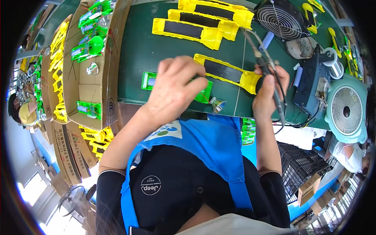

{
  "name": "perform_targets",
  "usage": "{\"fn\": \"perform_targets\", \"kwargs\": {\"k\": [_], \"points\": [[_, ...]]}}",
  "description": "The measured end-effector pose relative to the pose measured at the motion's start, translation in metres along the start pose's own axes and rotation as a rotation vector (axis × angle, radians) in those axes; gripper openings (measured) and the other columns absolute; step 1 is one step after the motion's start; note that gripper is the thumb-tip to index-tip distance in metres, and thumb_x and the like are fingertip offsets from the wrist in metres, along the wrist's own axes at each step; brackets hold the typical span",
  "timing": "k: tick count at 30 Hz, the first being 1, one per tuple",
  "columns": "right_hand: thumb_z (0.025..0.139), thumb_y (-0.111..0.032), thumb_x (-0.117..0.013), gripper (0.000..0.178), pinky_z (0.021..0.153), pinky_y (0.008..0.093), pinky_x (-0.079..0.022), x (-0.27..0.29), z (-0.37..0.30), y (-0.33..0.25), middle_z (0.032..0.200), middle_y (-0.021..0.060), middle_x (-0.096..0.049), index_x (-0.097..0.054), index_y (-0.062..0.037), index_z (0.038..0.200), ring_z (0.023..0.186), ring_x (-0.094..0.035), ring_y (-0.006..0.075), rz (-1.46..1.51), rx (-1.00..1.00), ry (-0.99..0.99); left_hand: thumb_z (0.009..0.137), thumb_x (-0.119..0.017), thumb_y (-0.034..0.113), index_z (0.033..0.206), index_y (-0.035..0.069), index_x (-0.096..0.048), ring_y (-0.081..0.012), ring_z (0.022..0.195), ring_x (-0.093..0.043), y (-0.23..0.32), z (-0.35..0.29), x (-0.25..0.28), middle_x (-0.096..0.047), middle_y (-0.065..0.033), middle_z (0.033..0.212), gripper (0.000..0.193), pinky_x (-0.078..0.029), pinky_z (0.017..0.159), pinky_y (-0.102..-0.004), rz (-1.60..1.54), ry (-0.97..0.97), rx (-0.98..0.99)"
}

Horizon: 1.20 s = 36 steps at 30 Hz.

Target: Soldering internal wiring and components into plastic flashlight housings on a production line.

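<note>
My right hand point(272, 88) is closed around a soldering iron point(263, 64), held upright above the right end of a yellow lamp casing point(225, 71) with a dark panel. Over a green lamp housing point(204, 92) on the table, my left hand point(174, 88) has its fingers curled and thumb and fingertips close together. Whatever is between those fingertips is hidden. The left hand covers the middle of the green housing; a blue cylindrical cell shows at its left end. A small shiny reflector point(217, 105) lies at the housing's right end, near the table's front edge.
Several yellow casings point(188, 30) lie at the back. On the right are a black fan with a wire grille point(280, 19), a blue soldering station point(311, 90), a solder spool point(335, 66) and a pale green fan point(346, 105). A cardboard box point(88, 113) holds green housings at left.
</note>
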State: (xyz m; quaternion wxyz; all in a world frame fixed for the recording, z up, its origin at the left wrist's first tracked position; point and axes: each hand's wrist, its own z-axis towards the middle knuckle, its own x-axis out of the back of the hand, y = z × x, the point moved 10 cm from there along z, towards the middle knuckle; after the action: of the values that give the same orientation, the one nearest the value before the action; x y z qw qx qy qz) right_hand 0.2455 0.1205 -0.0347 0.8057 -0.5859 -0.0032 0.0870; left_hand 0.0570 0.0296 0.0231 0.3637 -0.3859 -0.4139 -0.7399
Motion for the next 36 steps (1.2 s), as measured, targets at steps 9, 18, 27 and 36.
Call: {"fn": "perform_targets", "kwargs": {"k": [9,18,27,36], "points": [[0.096,-0.024,-0.056,0.031,0.087,0.0306,-0.045,-0.035,-0.020,0.012,0.102,0.0119,-0.060,-0.045,-0.0010,0.114,0.091,-0.059,0.0157,0.212,-0.157,-0.081,0.070,-0.071,0.006,0.086,0.009,-0.062,-0.0235,0.086,-0.057,0.008,0.020,-0.026,-0.060,-0.0047,0.083,0.018,-0.041,0.081,-0.0374,-0.037,0.032,0.084],[0.088,-0.023,-0.060,0.027,0.077,0.0284,-0.046,0.023,0.009,0.023,0.073,0.0100,-0.060,-0.055,0.0025,0.098,0.064,-0.057,0.0152,0.182,-0.485,-0.327,0.071,-0.063,0.004,0.081,0.007,-0.063,-0.0252,0.081,-0.060,-0.003,0.031,-0.040,-0.059,-0.0083,0.078,0.010,-0.044,0.078,-0.0373,0.019,-0.217,0.117],[0.085,-0.007,-0.062,0.013,0.061,0.0226,-0.050,0.008,0.004,0.021,0.074,0.0078,-0.064,-0.057,0.0033,0.091,0.062,-0.062,0.0104,-0.034,-0.608,-0.437,0.077,-0.061,0.007,0.074,0.005,-0.060,-0.0269,0.077,-0.059,0.000,0.041,-0.050,-0.059,-0.0093,0.073,0.003,-0.042,0.073,-0.0375,0.074,-0.378,0.094],[0.083,-0.007,-0.063,0.014,0.060,0.0221,-0.051,0.007,0.005,0.021,0.076,0.0082,-0.064,-0.058,0.0038,0.091,0.062,-0.063,0.0104,-0.069,-0.601,-0.450,0.073,-0.063,0.006,0.072,0.005,-0.060,-0.0265,0.074,-0.062,0.000,0.043,-0.053,-0.060,-0.0098,0.071,0.003,-0.044,0.070,-0.0367,0.138,-0.393,0.091]]}}
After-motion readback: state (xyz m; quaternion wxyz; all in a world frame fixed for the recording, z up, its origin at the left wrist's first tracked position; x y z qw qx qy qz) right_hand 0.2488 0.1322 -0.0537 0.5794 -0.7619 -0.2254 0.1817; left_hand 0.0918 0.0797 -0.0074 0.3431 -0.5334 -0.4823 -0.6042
